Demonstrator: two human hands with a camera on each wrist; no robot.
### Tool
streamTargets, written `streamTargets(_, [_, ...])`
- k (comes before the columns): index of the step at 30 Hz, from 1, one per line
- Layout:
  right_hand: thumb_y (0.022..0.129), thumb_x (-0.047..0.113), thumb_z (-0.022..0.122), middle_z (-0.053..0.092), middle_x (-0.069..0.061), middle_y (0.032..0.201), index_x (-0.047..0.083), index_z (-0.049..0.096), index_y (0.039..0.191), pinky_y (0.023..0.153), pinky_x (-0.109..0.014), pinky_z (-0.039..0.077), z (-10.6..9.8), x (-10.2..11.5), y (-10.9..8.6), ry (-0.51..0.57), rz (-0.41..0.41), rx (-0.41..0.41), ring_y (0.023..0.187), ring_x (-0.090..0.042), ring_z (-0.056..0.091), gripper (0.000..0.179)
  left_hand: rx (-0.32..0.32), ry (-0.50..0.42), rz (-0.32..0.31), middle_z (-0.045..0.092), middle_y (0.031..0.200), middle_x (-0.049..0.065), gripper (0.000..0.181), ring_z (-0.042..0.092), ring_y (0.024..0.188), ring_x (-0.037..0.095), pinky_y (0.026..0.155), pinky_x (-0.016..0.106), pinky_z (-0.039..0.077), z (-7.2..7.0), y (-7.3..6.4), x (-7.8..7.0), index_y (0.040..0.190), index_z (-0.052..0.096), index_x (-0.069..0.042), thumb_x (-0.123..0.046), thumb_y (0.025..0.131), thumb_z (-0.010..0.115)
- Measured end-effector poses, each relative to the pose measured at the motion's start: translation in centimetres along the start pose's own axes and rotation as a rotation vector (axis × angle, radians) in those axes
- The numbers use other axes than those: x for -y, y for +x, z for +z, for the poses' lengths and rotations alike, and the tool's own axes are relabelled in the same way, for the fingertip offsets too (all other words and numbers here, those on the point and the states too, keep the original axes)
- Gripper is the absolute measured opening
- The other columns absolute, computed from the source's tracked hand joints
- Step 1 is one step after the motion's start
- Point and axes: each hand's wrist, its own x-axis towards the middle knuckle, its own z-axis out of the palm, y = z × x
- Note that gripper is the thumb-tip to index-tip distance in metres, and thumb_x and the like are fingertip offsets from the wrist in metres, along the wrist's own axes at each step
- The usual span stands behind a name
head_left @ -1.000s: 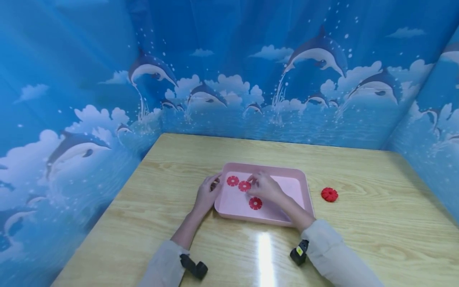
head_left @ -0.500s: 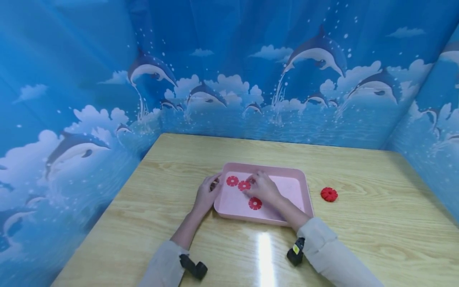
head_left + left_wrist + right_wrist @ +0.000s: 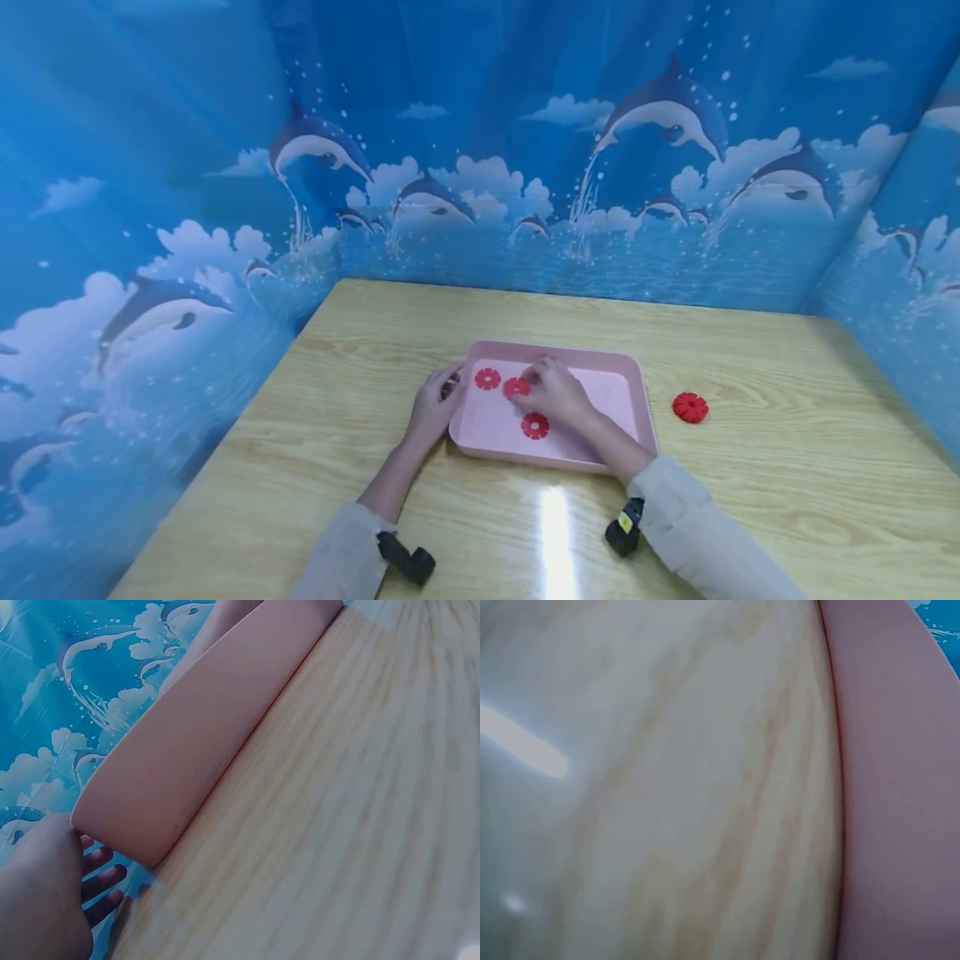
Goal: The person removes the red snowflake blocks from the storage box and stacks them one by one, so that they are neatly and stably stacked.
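A shallow pink tray [image 3: 615, 387] sits on the wooden table with three flat red toy discs in it, notched around the edge and with a hole in the middle. My right hand [image 3: 557, 393] reaches over the front wall and pinches the right edge of the middle disc [image 3: 514, 388]. Left of that lies another disc [image 3: 487, 379], and the front disc [image 3: 535, 426] is just below the hand. My left hand [image 3: 437, 406] holds the tray's left wall. In the left wrist view its fingers [image 3: 103, 883] curve along the outside, and the thumb is hidden.
Right of the tray, a red flower-shaped pile [image 3: 690, 407], thicker than one disc, lies on the wooden table [image 3: 795, 417]. A blue dolphin-print curtain [image 3: 480, 150] encloses the back and sides. The right wrist view shows just the tabletop and the tray's outer wall.
The middle disc has shifted very slightly right with my right hand, away from the left disc. My left hand and the tray stay put.
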Motion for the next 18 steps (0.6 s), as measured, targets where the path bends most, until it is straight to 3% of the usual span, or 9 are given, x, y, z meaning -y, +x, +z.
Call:
streamTargets(9, [0.070, 0.027, 0.079, 0.053, -0.004, 0.094, 0.004, 0.065, 0.099, 0.069, -0.031, 0.048, -1.9, 0.3, -1.1, 0.043, 0.016, -0.016, 0.083, -0.018, 0.052, 0.039, -0.003, 0.013, 0.012, 0.058, 0.097, 0.013, 0.032, 0.058, 0.084, 0.026, 0.076, 0.035, 0.051, 0.0, 0.0, -0.1, 0.120, 0.058, 0.001, -0.004, 0.088, 0.059])
streamTargets(18, [0.071, 0.025, 0.077, 0.054, -0.004, 0.093, 0.006, 0.065, 0.098, 0.064, -0.030, 0.047, -3.7, -0.8, -2.5, 0.071, 0.005, -0.043, 0.082, -0.019, 0.051, 0.035, -0.003, -0.001, 0.004, 0.058, 0.098, 0.012, 0.033, 0.058, 0.084, 0.025, 0.076, 0.033, 0.051, 0.0, 0.0, 0.1, 0.120, 0.058, 0.001, -0.006, 0.088, 0.060])
